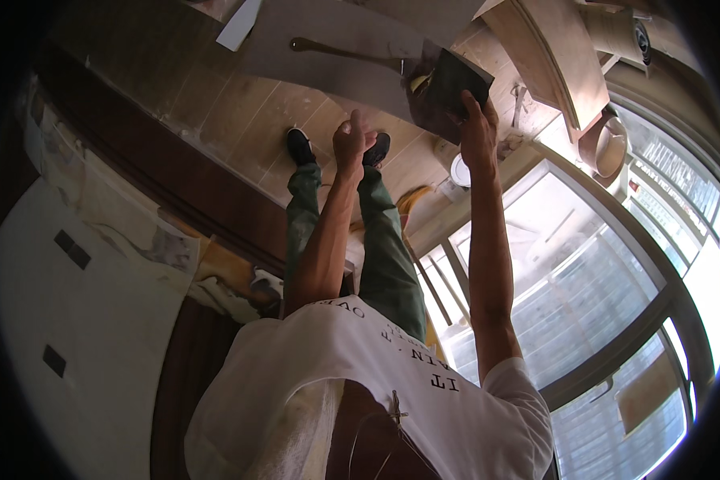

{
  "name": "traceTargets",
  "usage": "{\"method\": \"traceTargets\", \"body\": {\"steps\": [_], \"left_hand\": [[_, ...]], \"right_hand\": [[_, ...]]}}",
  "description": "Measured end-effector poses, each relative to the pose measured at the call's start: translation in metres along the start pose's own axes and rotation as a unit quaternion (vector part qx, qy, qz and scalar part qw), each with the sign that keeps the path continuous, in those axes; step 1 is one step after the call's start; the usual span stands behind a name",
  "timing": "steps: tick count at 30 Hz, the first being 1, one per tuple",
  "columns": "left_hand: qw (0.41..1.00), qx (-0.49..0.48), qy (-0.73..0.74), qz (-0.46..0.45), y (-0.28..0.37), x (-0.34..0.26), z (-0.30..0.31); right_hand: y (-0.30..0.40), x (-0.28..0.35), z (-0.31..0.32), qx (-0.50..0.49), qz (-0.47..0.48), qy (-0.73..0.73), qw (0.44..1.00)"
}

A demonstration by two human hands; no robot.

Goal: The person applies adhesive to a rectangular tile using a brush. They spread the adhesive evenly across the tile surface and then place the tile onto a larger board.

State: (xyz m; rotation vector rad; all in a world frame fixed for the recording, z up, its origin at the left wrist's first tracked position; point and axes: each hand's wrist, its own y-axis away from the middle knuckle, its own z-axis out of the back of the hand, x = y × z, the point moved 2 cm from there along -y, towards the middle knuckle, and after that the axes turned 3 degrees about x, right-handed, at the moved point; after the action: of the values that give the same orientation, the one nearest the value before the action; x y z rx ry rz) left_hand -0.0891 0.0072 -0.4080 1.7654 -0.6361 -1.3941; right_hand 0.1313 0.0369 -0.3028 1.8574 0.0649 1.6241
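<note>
My right hand (479,129) is raised at the upper right, with its fingers and thumb round the near edge of a dark, flat, sheet-like piece (456,90). What the piece is made of, I cannot tell. Just left of it a small yellowish thing (420,83) shows. My left hand (354,141) is held out above my shoes with fingers partly curled and nothing visible in it. Beyond both hands lies a greyish panel or board (336,66), with a long, thin, brownish strip-like tool (342,51) on it, a hole at its left end.
Right of my right hand is a curved wooden piece (552,66). A white-lidded bucket (459,171) stands on the tiled floor (234,120) below it. Glazed window frames (582,252) run along the right. A dark brown board or ledge (156,162) lies at the left.
</note>
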Motion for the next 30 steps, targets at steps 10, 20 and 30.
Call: {"method": "traceTargets", "body": {"steps": [10, 20, 30], "left_hand": [[0.985, -0.009, 0.090, -0.146, -0.094, -0.096, 0.074], [0.945, -0.030, 0.286, -0.156, -0.038, -0.053, 0.111], [0.940, -0.088, 0.317, -0.093, -0.028, -0.011, 0.109]], "right_hand": [[-0.005, -0.011, 0.016, 0.031, -0.114, -0.221, 0.968], [-0.003, 0.041, 0.002, 0.050, 0.018, 0.040, 0.998], [-0.056, 0.021, -0.062, 0.146, 0.328, 0.503, 0.786]]}}
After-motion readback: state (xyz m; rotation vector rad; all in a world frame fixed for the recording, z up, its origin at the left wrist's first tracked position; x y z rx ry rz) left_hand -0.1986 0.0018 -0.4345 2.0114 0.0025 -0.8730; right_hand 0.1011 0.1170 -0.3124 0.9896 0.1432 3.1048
